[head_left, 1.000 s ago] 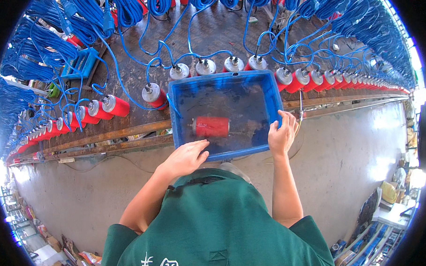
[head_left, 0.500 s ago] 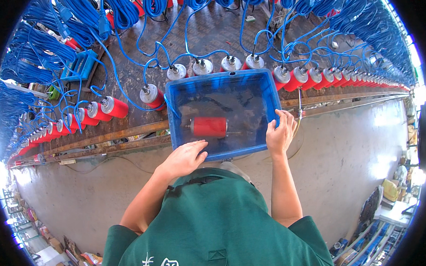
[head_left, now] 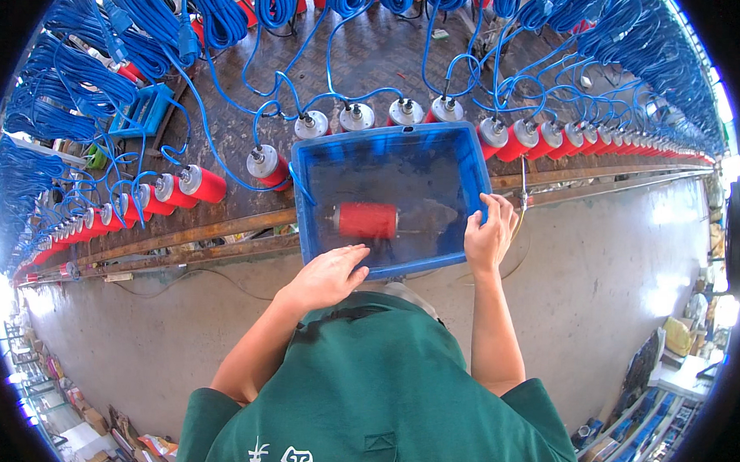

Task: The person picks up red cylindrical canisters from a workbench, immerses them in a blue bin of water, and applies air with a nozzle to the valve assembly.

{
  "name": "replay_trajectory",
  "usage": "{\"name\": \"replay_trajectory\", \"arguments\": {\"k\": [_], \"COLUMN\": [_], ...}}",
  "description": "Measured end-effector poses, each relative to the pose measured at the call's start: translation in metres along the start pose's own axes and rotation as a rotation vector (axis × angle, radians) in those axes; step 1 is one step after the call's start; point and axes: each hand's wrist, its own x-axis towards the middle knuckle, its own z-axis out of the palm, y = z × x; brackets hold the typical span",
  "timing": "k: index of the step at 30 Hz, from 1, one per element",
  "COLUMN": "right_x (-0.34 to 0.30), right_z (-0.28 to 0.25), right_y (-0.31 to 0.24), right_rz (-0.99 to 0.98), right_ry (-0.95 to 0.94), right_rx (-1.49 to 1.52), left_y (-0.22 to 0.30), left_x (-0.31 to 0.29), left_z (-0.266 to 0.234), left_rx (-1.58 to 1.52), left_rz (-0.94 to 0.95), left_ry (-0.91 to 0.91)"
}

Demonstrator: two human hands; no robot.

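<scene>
A blue plastic bin [head_left: 446, 262] stands in front of me at the edge of the workbench, with what looks like water in it. Inside, under the surface, lies a red cylinder [head_left: 367, 220] on its side, with metal ends. A blue cable passes over the bin's left rim. My left hand [head_left: 329, 276] rests on the near rim, fingers stretched out together and thumb apart, holding nothing. On the right rim, my right hand [head_left: 490, 233] has its fingers bent over the edge and its thumb toward the inside. Neither hand touches the cylinder.
Behind and beside the bin, upright red cylinders [head_left: 268, 166] with metal caps line the dark workbench [head_left: 219, 120], each wired with blue cable. Coiled blue cables [head_left: 218, 18] crowd the far side. A blue crate [head_left: 144, 111] stands at left; a thin metal fitting [head_left: 524, 183] hangs at right.
The whole view has shifted very slightly to the right. Both hands keep their places on the bin's rim, and the red cylinder stays lying inside.
</scene>
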Motion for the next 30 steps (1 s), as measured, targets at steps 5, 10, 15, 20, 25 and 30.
{"name": "replay_trajectory", "arguments": {"k": [5, 10, 15, 20, 25, 30], "right_x": [0.001, 0.001, -0.001, -0.001, 0.000, 0.002], "right_z": [-0.001, -0.002, -0.001, -0.001, 0.000, -0.005], "right_y": [0.001, -0.001, 0.001, 0.001, -0.001, -0.003], "right_rz": [-0.010, 0.014, 0.028, 0.037, 0.057, 0.068], "right_ry": [0.000, 0.000, 0.002, 0.000, 0.007, 0.004], "right_rx": [-0.001, 0.006, 0.008, 0.002, 0.006, 0.035], "left_y": [0.002, 0.002, -0.007, -0.013, -0.028, -0.042], "left_x": [0.002, 0.015, 0.049, 0.092, 0.120, 0.129], "left_z": [-0.001, -0.008, -0.019, -0.016, 0.000, 0.010], "left_rx": [0.001, 0.022, 0.187, 0.445, 0.569, 0.678], "left_rz": [0.022, 0.062, 0.123, 0.148, 0.077, 0.083], "left_ry": [0.010, 0.065, 0.198, 0.066, -0.102, -0.162]}}
